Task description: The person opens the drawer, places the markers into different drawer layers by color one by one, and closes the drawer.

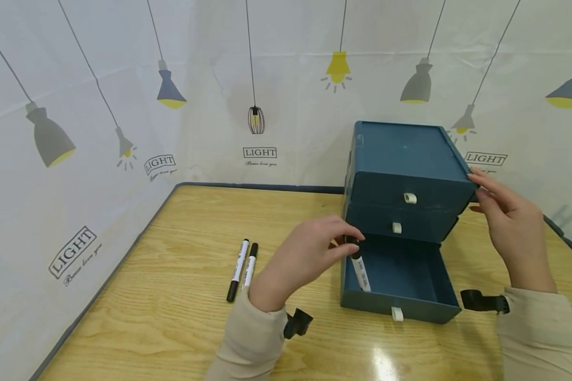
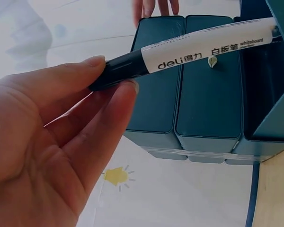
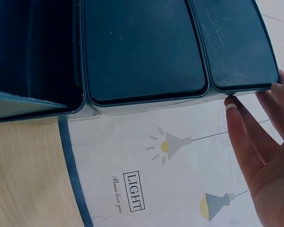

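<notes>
My left hand (image 1: pixel 310 254) pinches a whiteboard marker (image 1: pixel 362 272) by its black cap end between thumb and fingertips. The marker's white barrel, printed "deli", tilts down over the pulled-out bottom drawer (image 1: pixel 410 270); the left wrist view shows the black end (image 2: pixel 120 71) in my fingers. My right hand (image 1: pixel 512 217) rests with its fingers at the upper right edge of the dark blue drawer unit (image 1: pixel 405 151). In the right wrist view those fingers (image 3: pixel 241 132) touch the unit's side near the top drawer, curving loosely along it.
Two more black-and-white markers, one nearer the left (image 1: pixel 239 270) and one beside it (image 1: pixel 250 267), lie on the wooden table (image 1: pixel 171 307) left of my left hand. The middle drawer (image 1: pixel 378 222) and top drawer (image 1: pixel 386 193) are closed. A lamp-patterned cloth (image 1: pixel 295 121) hangs behind.
</notes>
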### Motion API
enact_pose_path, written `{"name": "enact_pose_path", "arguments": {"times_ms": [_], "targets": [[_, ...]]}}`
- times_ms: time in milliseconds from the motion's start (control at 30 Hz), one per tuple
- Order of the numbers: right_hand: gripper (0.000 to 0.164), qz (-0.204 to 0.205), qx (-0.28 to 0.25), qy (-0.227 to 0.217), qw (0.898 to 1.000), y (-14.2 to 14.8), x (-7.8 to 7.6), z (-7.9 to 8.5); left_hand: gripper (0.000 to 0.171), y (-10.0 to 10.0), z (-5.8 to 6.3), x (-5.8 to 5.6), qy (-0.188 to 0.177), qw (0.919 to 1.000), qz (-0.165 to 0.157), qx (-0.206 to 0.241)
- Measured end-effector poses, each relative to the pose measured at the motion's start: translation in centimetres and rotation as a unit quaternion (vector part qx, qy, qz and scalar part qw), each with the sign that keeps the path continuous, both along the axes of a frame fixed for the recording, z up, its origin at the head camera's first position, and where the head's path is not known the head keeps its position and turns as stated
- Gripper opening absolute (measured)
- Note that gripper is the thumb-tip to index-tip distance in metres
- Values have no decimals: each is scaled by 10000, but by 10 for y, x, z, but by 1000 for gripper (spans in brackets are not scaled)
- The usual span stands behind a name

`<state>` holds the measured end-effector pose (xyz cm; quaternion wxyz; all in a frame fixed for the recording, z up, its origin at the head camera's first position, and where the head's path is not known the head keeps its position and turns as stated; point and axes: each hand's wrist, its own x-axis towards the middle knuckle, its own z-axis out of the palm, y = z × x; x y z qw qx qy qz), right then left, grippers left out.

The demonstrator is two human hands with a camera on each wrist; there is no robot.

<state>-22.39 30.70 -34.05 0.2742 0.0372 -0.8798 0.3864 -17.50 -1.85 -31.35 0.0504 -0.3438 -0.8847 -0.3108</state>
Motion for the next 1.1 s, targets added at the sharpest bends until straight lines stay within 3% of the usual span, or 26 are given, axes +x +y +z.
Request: {"name": "enact_pose_path", "arguments": {"times_ms": [367,733,1100], "targets": [[35,74,-55,6,10000,1,0,-2,21,4,-7,-2,0,9995,-115,-300],[34,108,-31,79,9999,1,1,-1,21,9,-15,-7,-128,9957,-78,-909],[35,72,-8,56,10000,2,0,-3,18,10,-22,-8,-175,9961,80,-856]]}}
